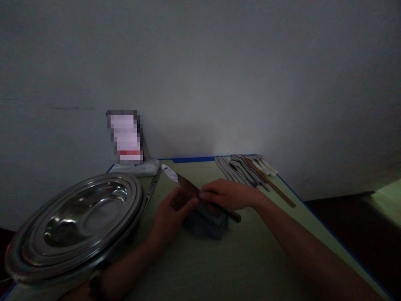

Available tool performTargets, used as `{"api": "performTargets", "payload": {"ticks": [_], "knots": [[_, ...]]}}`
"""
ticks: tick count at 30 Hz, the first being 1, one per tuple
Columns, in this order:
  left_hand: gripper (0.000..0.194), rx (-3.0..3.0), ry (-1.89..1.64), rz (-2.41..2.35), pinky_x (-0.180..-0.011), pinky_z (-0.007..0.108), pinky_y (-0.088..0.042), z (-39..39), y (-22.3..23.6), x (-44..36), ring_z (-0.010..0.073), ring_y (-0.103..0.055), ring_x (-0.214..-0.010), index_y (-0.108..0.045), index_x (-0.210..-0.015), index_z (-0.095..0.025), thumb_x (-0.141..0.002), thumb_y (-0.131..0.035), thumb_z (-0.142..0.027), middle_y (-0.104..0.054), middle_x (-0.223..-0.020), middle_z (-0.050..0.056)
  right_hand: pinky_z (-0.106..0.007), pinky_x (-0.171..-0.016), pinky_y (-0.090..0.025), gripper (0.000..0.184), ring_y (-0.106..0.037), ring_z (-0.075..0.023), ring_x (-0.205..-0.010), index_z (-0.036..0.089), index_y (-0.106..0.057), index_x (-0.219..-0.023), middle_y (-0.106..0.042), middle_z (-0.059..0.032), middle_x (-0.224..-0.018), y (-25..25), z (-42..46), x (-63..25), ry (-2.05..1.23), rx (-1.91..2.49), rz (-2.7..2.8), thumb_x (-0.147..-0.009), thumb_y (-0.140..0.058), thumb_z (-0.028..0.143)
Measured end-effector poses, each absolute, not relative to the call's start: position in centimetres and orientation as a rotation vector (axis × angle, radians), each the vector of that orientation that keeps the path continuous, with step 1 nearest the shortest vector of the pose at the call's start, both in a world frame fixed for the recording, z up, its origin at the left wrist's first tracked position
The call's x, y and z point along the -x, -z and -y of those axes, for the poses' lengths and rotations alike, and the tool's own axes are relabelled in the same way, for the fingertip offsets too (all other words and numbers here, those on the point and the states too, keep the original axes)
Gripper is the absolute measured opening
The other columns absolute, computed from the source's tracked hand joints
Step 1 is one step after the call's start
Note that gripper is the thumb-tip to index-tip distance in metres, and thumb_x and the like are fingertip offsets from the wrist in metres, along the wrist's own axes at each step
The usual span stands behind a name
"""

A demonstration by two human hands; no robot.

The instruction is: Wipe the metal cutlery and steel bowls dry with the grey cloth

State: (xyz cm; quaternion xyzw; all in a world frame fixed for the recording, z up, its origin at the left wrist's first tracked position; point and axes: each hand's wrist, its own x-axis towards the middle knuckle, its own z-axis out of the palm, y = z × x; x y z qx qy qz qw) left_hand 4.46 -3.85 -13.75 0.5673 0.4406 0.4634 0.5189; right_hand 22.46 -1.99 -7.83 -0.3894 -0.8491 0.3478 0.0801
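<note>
The fingers of the right hand are closed on the knife where blade meets handle; by the left hand, the blade is pinched near its middle. The knife is held tilted above the tabletop, its tip pointed away, a patterned cloth bunched beneath. It is judged light, stiff and slippery along the metal, best gripped by the dark handle, with the edge avoided. At the left, room is limited by stacked steel dishes, beside which a long metal utensil is laid. Farther right, cutlery and brown chopsticks are spread; beyond, a phone is propped on a white tray near the wall.
</note>
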Motion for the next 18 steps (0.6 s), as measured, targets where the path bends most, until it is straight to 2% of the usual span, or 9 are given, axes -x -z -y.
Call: {"api": "performTargets", "payload": {"ticks": [3, 5, 7, 9, 15, 18], "knots": [[0.017, -1.585, -0.991, -1.074, -0.069, 0.029, -0.049, 3.9, 14.4, -4.3, 0.0169, -0.062, -0.075, -0.059, -0.086, -0.019, -0.071, -0.064, -0.027, -0.065, -0.081, 0.002, -0.022, -0.055, -0.04, 0.028, -0.054, -0.0094, -0.053, 0.016, -0.053, -0.081, -0.057, 0.0005, -0.061, 7.4, 1.2, -24.5, -0.944, 1.365, 2.298, -0.09, -0.033, 0.033], [0.015, -1.804, -0.939, -1.093, -0.071, 0.031, -0.049, 4.2, 14.9, -4.2, 0.0174, -0.06, -0.077, -0.058, -0.09, -0.02, -0.076, -0.058, -0.024, -0.064, -0.085, 0.003, -0.024, -0.056, -0.041, 0.029, -0.055, -0.0111, -0.054, 0.015, -0.053, -0.088, -0.06, -0.0026, -0.066, 7.3, 0.5, -26.3, -0.743, 1.591, 2.15, -0.089, -0.033, 0.036], [0.017, -2.05, -0.936, -1.059, -0.081, 0.036, -0.047, 4.5, 15.3, -4.2, 0.0195, -0.058, -0.089, -0.058, -0.094, -0.021, -0.078, -0.054, -0.018, -0.061, -0.095, 0.005, -0.028, -0.066, -0.043, 0.029, -0.06, -0.0163, -0.072, 0.013, -0.055, -0.098, -0.065, -0.0094, -0.085, 7.7, -0.3, -27.9, -0.442, 1.765, 2.071, -0.085, -0.042, 0.036], [0.022, -2.238, -0.935, -1.004, -0.091, 0.04, -0.042, 4.7, 15.6, -4.1, 0.0215, -0.053, -0.102, -0.057, -0.098, -0.022, -0.078, -0.051, -0.015, -0.058, -0.105, 0.007, -0.032, -0.08, -0.042, 0.032, -0.059, -0.0217, -0.092, 0.011, -0.056, -0.106, -0.063, -0.0151, -0.103, 8.5, -1.2, -29.1, -0.287, 1.859, 2.029, -0.084, -0.043, 0.03], [0.026, -2.393, -0.814, -1.001, -0.095, 0.04, -0.04, 4.9, 15.7, -4.2, 0.0221, -0.047, -0.109, -0.053, -0.104, -0.021, -0.08, -0.048, -0.013, -0.051, -0.112, 0.008, -0.03, -0.093, -0.035, 0.043, -0.052, -0.0238, -0.108, 0.007, -0.054, -0.118, -0.058, -0.0181, -0.113, 11.4, -2.7, -29.6, -0.18, 2.008, 2.075, -0.076, -0.046, 0.012], [0.024, -2.405, -0.778, -1.01, -0.095, 0.039, -0.04, 4.9, 15.6, -4.2, 0.0216, -0.046, -0.109, -0.052, -0.104, -0.021, -0.081, -0.047, -0.014, -0.05, -0.113, 0.008, -0.031, -0.093, -0.036, 0.05, -0.051, -0.0243, -0.11, 0.011, -0.051, -0.124, -0.054, -0.0179, -0.114, 12.1, -2.7, -29.0, -0.172, 2.046, 2.046, -0.074, -0.046, 0.008]]}}
